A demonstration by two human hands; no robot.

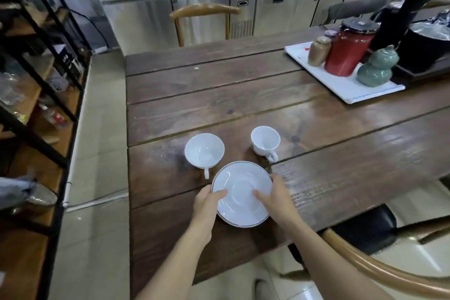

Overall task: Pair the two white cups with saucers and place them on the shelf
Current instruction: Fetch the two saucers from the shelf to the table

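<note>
Two bare forearms are reaching in from the bottom edge. Left hand (206, 204) is gripping the left rim of the round white saucer with thin dark edge line (243, 193), thumb lying on top of it. Right hand (277, 198) is gripping the right rim the same way, thumb over the top, fingers wrapping the edge. Both grips are closed on the saucer. Can't tell whether it's one saucer or a stack, nor whether it's resting on or just above the dark brown wooden plank surface (219, 95).

Wide white ceramic cup (204, 150) is sitting upright just beyond the saucer's left side, handle pointing toward the camera. Smaller white ceramic cup with a dark mark on its side (265, 141) is standing upright to the right of it, handle facing near-right. Both cups are apart from each other and looking empty.

Black metal-framed shelf with wooden boards (48, 109) is standing off the left of the surface, holding blurred clutter. White rectangular tray (345, 85) is sitting at far right, carrying a red cylindrical canister with black lid (347, 51).
</note>
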